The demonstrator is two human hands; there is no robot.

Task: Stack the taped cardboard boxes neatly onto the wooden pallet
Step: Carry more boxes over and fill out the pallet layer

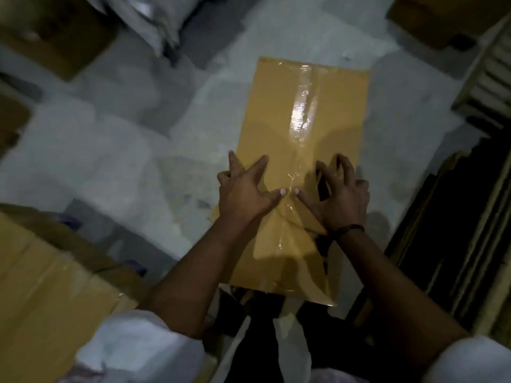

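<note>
A tall taped cardboard box (301, 128) stands on the grey floor in front of me, clear tape running down the middle of its top. Both hands lie on its near half. My left hand (243, 189) has two fingers spread flat on the cardboard, its thumb pressing the tape seam. My right hand (341, 193) arches over the top with fingertips touching the cardboard and its thumb meeting the left thumb on the tape. A pale wooden slatted frame (481, 78), possibly the pallet, shows at the right edge.
A larger cardboard box (41, 277) sits at the lower left. More boxes lie at the upper left (49, 31) and upper right (442, 17). White sacks (154, 20) are at the top. Dark flattened cardboard sheets (456, 230) stand close on the right.
</note>
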